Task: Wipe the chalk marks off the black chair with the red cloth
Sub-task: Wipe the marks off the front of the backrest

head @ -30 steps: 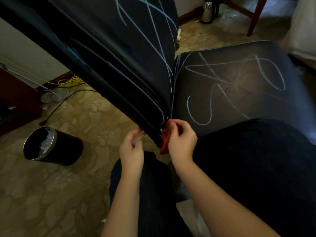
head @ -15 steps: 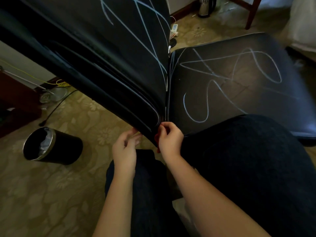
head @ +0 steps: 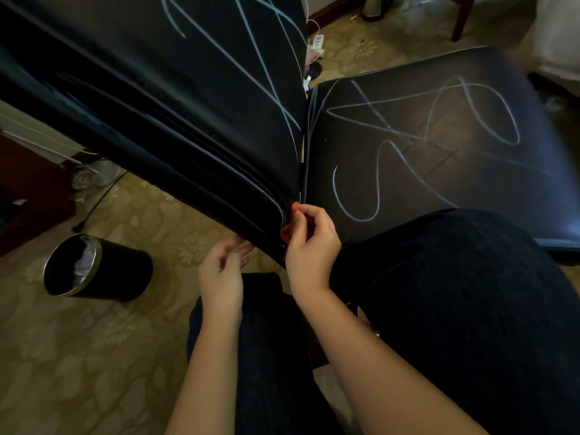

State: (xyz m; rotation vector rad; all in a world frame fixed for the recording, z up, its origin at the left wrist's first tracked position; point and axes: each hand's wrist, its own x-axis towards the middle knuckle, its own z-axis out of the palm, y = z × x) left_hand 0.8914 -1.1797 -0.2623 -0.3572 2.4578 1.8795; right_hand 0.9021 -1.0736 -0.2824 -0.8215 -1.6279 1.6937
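The black chair fills the upper view: its backrest [head: 194, 98] slants across the left, its seat [head: 439, 146] lies at the right. White chalk marks [head: 379, 133] cross both. My right hand [head: 309, 243] pinches the red cloth [head: 288, 229] at the near end of the gap between backrest and seat; only a small red fold shows. My left hand [head: 221, 271] sits just left of it, fingertips touching the backrest's lower edge, a sliver of red at their tips. What the left fingers hold is hidden.
A black waste bin [head: 94, 268] with a metal rim lies on the patterned carpet at the left. Cables [head: 100, 196] and dark furniture [head: 28, 196] sit at far left. A kettle [head: 375, 6] and a wooden leg [head: 461, 17] stand beyond the chair. My dark-clothed knees [head: 455, 309] are below.
My right hand lifted slightly toward the gap, showing more red cloth than half a second ago. My left hand stays by the backrest's edge. The view shifted a little.
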